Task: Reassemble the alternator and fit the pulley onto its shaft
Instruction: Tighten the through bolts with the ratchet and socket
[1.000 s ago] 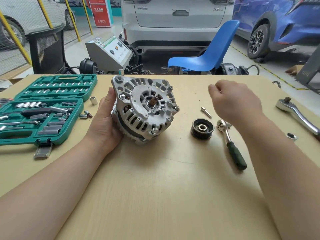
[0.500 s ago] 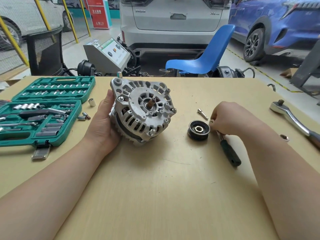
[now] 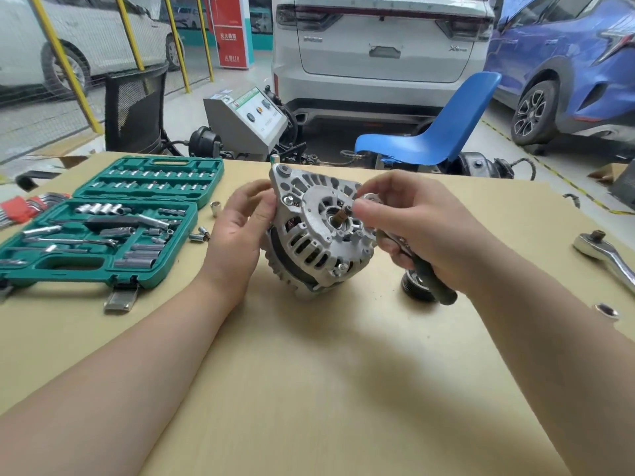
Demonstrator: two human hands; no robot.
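The silver alternator [image 3: 311,235] stands tilted on the wooden table [image 3: 309,372], its bare shaft [image 3: 342,214] pointing toward me. My left hand [image 3: 240,231] holds the alternator's left side. My right hand [image 3: 422,231] grips a small ratchet wrench with a dark handle [image 3: 431,280]; its chrome head is at the alternator's upper right edge, close to the shaft. The black pulley [image 3: 414,286] lies on the table behind the ratchet handle, partly hidden.
An open green socket set [image 3: 103,228] lies at the left with loose sockets [image 3: 202,235] beside it. A large chrome ratchet [image 3: 604,255] and a lone socket [image 3: 606,310] lie at the right. A blue chair [image 3: 433,132] and cars stand beyond the table.
My right hand has picked the small ratchet up off the table and brought it to the alternator's face. The left hand still holds the alternator.
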